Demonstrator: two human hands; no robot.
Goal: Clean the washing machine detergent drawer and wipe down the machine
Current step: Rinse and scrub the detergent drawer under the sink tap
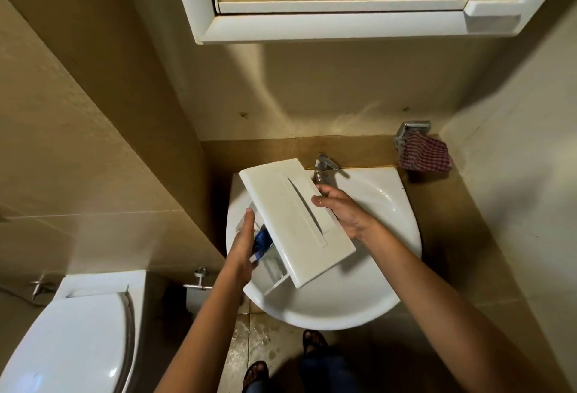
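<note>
You hold the drawer point(293, 214) tilted over the sink point(374, 205), its white front panel facing you and hiding most of the body behind it. Your right hand point(340, 211) grips the panel's right edge, thumb on the face, the fingers mostly out of sight behind it. Your left hand point(245, 245) lies along the drawer's left side with one finger straight; the rest are hidden, so you cannot tell whether it grips. A blue piece point(261, 242) shows just beside that hand, too covered to identify. The tap point(323, 167) is partly hidden behind the panel's far corner. A checked cloth point(426, 155) hangs far right. The toilet point(71, 330) is cut off at near left
</note>
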